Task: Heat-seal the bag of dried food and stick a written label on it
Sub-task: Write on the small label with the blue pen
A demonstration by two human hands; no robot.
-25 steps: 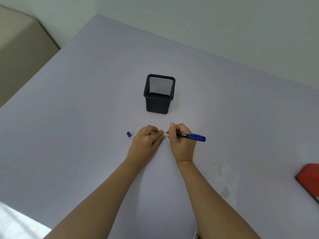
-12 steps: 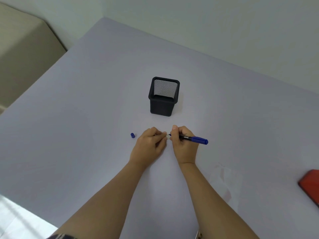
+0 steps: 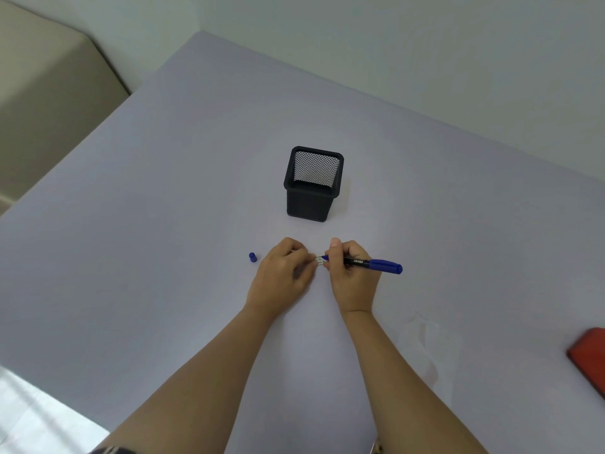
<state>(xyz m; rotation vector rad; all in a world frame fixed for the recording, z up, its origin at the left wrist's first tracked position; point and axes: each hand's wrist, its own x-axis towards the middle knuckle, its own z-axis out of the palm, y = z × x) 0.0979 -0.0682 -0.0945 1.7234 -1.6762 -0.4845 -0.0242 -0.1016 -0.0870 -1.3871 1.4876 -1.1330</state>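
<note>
Label (image 3: 319, 261): small white slip, centre of frame, flat on the lilac table (image 3: 131, 240), between the two hands. Any writing on it is too small to read.

Left hand (image 3: 281, 276): fingers curled, tips on the label's left edge, holding it down. Slight blur here, so the exact contact is unclear.

Right hand (image 3: 355, 278): thumb and fingers clamped round the marker pen (image 3: 373, 264) in a writing grip. Nib is at the label's right edge. Pen barrel is black, and its blue end points toward the right of the frame.

Pen cap (image 3: 252, 257): blue, on the table just left of the left hand, not touching it.

Mesh pen holder (image 3: 312, 188): black, square, upright, above the hands in the frame and apart from them.

Clear bag (image 3: 425, 345): lower right of centre, lying flat beside the right forearm. It is faint against the table and its contents cannot be made out.

Red object (image 3: 589, 358): cut off by the right edge of the frame.

Beige furniture (image 3: 49, 93): upper left, beyond the table edge.
</note>
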